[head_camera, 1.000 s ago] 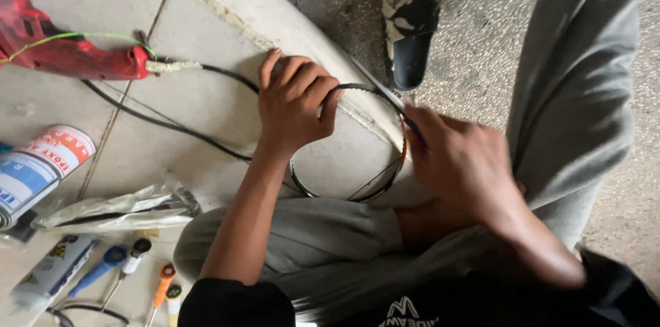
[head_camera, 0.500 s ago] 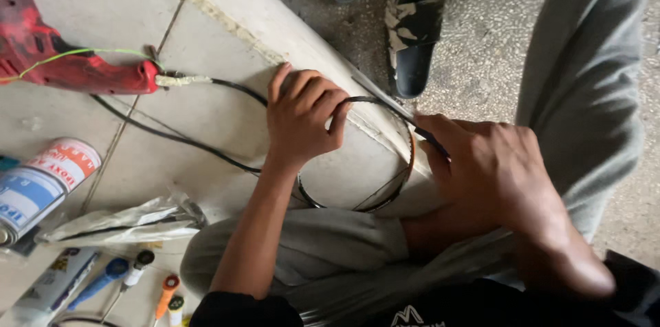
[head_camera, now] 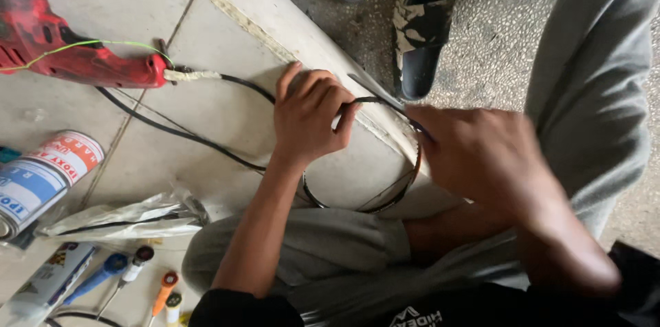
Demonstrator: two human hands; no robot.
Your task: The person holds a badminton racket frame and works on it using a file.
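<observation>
A black cable loop (head_camera: 405, 186) is pinched at its top between the curled fingers of the left hand (head_camera: 309, 117), while the right hand (head_camera: 481, 155), blurred, is closed on the loop's right side. Seen from the head camera, the loop is held over the tiled floor (head_camera: 227, 45) near its raised edge, above the knees. Compared with a second ago, the hands are closer together and the loop appears tighter. A red power drill (head_camera: 62, 52) lies at the far left, two tins (head_camera: 41, 179) and screwdrivers (head_camera: 130, 275) nearer.
</observation>
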